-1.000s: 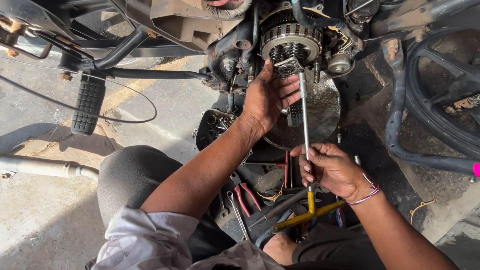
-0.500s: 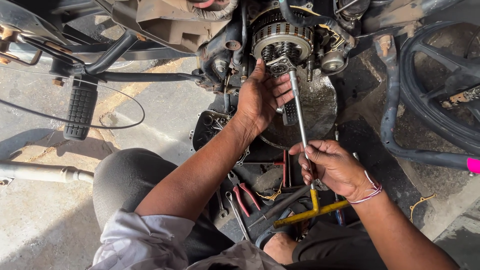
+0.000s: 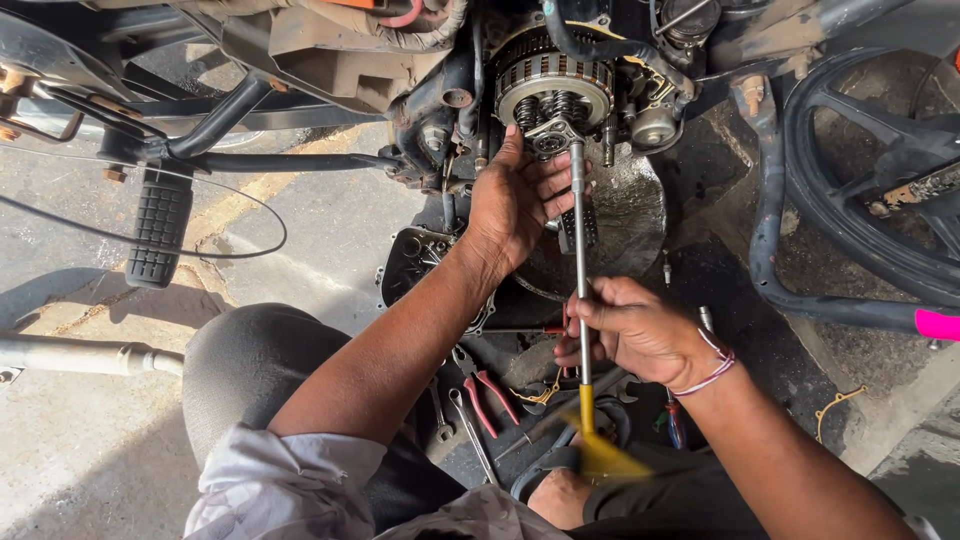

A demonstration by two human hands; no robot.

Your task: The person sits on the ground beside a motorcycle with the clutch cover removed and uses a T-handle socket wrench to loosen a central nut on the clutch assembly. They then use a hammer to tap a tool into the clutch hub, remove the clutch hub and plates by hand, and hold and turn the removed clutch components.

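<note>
The right hand [image 3: 640,335] is closed around the shaft of a long steel T-handle socket wrench with a yellow cross-grip [image 3: 579,300]. The left hand [image 3: 515,200] reaches up with fingers spread, its fingertips resting against the wrench's tip and the round ribbed metal clutch assembly [image 3: 553,85] on the exposed motorcycle engine; it steadies rather than clamps anything.

The wrench's long axis runs almost straight from 6 o'clock to 12 o'clock: the yellow grip sits low near the person's lap, the socket end points up at 12, seated on a fitting at the clutch's lower edge.

The likely trouble is the socket slipping off the fitting if the shaft tilts, which could round the fastener or jab the left fingers. Red-handled pliers [image 3: 487,392] lie among loose tools on the oily floor at about 7 o'clock from the right hand.
</note>
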